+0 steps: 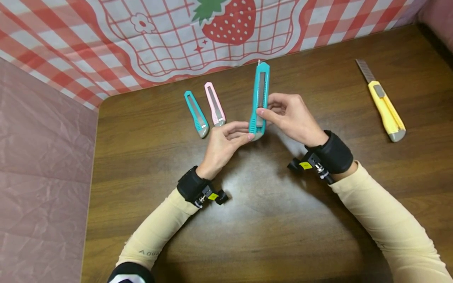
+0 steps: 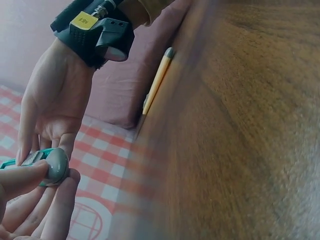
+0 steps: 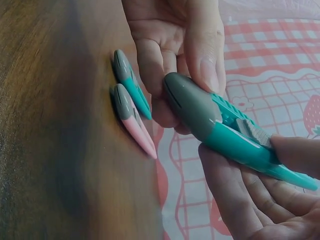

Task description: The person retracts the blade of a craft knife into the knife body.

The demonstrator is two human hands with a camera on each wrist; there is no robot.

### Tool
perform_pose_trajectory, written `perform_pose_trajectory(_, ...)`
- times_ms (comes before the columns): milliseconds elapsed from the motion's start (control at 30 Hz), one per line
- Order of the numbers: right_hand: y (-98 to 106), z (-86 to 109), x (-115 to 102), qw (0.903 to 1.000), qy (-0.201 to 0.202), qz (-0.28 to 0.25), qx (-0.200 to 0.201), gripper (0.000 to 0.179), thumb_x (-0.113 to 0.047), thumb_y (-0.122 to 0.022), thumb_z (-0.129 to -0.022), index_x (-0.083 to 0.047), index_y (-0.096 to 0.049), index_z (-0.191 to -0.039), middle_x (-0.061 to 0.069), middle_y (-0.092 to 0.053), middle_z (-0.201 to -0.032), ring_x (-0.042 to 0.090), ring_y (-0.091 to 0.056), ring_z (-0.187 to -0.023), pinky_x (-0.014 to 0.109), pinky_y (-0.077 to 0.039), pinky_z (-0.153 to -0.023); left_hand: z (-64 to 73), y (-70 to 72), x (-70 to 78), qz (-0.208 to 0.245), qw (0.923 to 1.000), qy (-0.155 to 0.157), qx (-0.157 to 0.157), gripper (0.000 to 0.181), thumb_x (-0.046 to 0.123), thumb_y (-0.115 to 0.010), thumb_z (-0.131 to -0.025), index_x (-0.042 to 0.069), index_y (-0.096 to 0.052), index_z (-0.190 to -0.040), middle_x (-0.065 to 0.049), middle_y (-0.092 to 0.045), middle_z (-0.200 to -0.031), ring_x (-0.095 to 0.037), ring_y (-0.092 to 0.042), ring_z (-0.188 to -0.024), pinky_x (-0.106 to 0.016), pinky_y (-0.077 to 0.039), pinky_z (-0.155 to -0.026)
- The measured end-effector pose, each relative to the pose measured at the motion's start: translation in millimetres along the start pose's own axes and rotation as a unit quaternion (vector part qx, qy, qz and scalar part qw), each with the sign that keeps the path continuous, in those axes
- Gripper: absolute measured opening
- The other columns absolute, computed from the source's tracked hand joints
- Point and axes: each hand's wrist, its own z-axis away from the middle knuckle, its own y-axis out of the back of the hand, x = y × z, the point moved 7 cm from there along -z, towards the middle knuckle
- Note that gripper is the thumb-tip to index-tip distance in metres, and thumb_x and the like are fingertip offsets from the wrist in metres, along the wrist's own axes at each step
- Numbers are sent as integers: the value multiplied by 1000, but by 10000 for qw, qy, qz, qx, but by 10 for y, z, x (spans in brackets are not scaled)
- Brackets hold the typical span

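Note:
Both hands hold a large teal utility knife (image 1: 262, 84) above the table, its tip pointing away and a short bit of blade showing there. My left hand (image 1: 223, 145) pinches the grey butt end between thumb and fingers. The right hand (image 1: 291, 118) grips the middle of the handle, its thumb on the grey slider (image 3: 254, 132), as the right wrist view shows. Left of the hands lie a small teal utility knife (image 1: 196, 112) and a small pink utility knife (image 1: 214, 103), side by side on the table.
A yellow utility knife (image 1: 385, 108) lies at the right on the wooden table (image 1: 269, 220), its long blade out and pointing away. Behind the table hangs a red-and-white checked cloth (image 1: 170, 39) with a strawberry print. Pink fabric (image 1: 42, 177) covers the left side.

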Motion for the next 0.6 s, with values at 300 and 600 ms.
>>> perform_pose_trajectory(300,-12,-1,9,9997,37,-235,-45,21,-12,-57,-92,2,-60,-108,12,-65,-92,17,-65,-76,26,-58,-63,1,16,43,-39,9996,-251,102,25,-9,-64,-81,-14,-60,-105,-32,-63,-96,-26,-64,-86,-29,-57,-78)
perform_pose_trajectory(600,-45,-4,30,9988,-239,-362,-216,21,-14,-56,-93,2,-61,-105,13,-66,-90,19,-65,-73,34,-59,-62,0,16,44,-97,9996,-244,127,24,-8,-64,-81,-14,-60,-105,-31,-64,-95,-25,-64,-86,-28,-57,-77)
